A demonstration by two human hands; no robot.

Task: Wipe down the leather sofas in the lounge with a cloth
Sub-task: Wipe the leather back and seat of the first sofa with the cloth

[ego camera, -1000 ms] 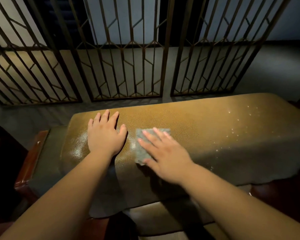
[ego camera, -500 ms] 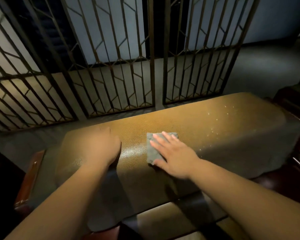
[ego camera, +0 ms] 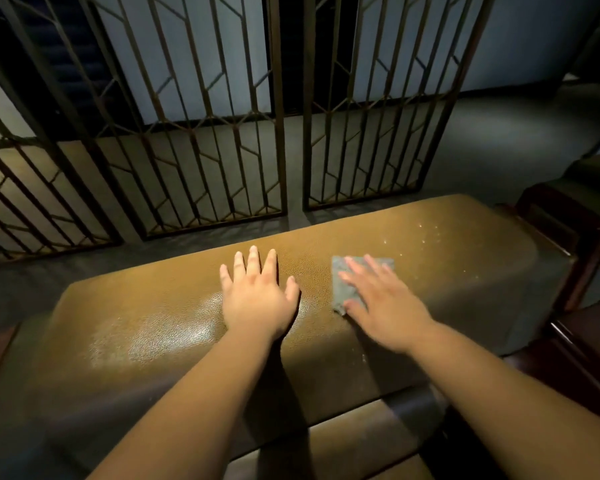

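I get one head-worn view, looking forward and steeply down, close over the sofa back (ego camera: 413, 237), with the metal screen (ego camera: 222, 140) and floor (ego camera: 499, 140) on the far side.

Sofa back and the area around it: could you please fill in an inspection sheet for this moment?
Surface: sofa back, tan leather; glossy sheen at left, pale droplets at right.
Job's things: grey cloth lies flat on the sofa back, under the right hand.
Clutter: nothing seen.
Hands: left hand rests flat on the leather, fingers spread; right hand presses the cloth with straight fingers, slightly blurred.
Cables: nothing seen.
Surroundings: metal lattice screen behind the sofa; dark wooden armrest at right; grey floor beyond.
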